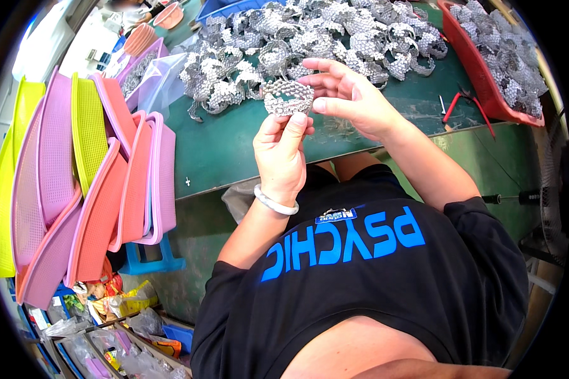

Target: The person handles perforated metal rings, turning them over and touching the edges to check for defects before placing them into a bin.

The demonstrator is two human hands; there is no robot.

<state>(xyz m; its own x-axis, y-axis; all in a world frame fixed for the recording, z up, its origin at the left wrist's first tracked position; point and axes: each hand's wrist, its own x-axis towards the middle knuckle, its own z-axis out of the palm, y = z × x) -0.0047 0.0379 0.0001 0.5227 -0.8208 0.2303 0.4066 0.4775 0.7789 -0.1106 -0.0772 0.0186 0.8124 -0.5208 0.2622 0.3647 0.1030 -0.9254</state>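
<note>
Over the near part of the green table, my left hand [281, 155] grips a round silver openwork bracelet [286, 109] between thumb and fingers, from below. The bracelet's band has a honeycomb-like texture and stands as a loop. At its right side is my right hand [355, 101], fingers apart and thumb tip close to the band; whether it touches the band I cannot tell. Just beyond both hands spreads a large heap of similar curved silver honeycomb pieces [360, 41]. A pale bangle [275, 202] circles my left wrist.
At the right stands a red tray [471, 63] filled with more silver pieces, and red-handled pliers [468, 107] lie in front of it. Nested plastic baskets [98, 170] rise at the left. A clear plastic bag [161, 82] lies by the heap. Below is a blue stool [150, 256].
</note>
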